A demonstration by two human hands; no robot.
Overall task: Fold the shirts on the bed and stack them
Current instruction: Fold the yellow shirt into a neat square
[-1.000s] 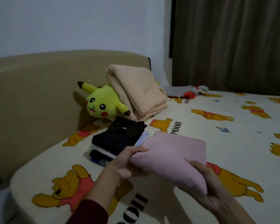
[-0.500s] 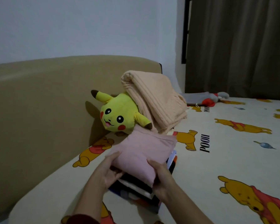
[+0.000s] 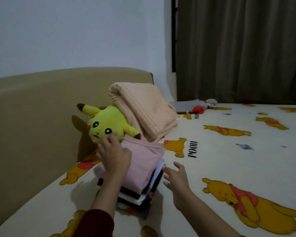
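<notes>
The word "POOH" is showing in black capitals on the cartoon-bear bedsheet [image 3: 229,161], turned sideways, just at three o'clock of a printed bear. A second print of it at twelve o'clock is sitting partly cut off, unreadable.

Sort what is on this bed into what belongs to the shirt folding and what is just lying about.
Part of the job: pink folded shirt on top of the stack of folded shirts; left hand on it; right hand open beside it.

Lying about: yellow plush toy, peach blanket, grey and red toy.
</notes>
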